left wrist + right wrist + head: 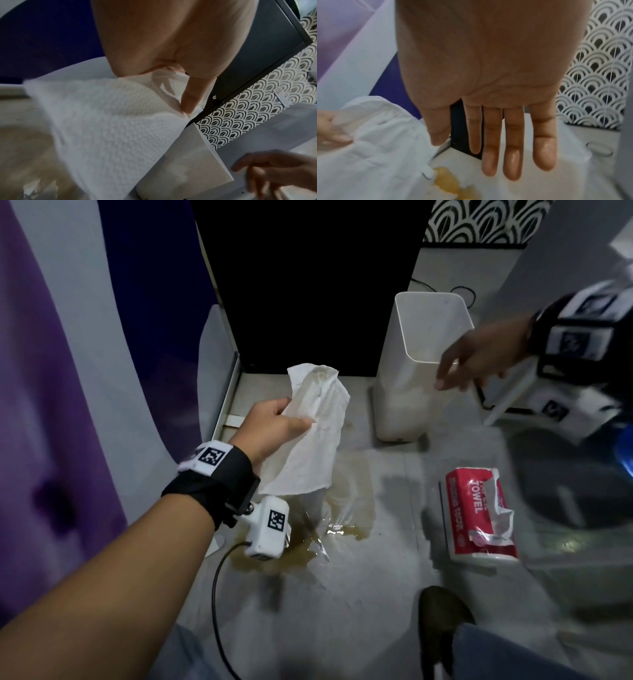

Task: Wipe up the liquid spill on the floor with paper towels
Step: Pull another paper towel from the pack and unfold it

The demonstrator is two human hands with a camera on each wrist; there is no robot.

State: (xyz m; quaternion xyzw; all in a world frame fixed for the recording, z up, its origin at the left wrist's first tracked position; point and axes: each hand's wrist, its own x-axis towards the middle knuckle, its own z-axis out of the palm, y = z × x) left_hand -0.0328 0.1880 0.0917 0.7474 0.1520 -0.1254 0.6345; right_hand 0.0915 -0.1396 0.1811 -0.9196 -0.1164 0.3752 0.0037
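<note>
A yellowish-brown spill (335,508) spreads over the grey floor in the middle of the head view, with glossy wet patches. My left hand (274,422) grips a white paper towel (311,433) in the air above the spill; the sheet hangs down unfolded and shows a faint stain near its top. In the left wrist view the thumb (193,97) presses into the towel (111,128). My right hand (479,354) hovers empty over the white bin, fingers (513,142) straight. The right wrist view shows the towel (376,142) and a bit of spill (445,178) below.
A tall white bin (418,364) stands behind the spill. A torn red paper towel pack (479,515) lies on the floor to the right. A black cabinet (308,282) is at the back, a purple and white wall (68,371) on the left. My shoe (442,618) is near the bottom.
</note>
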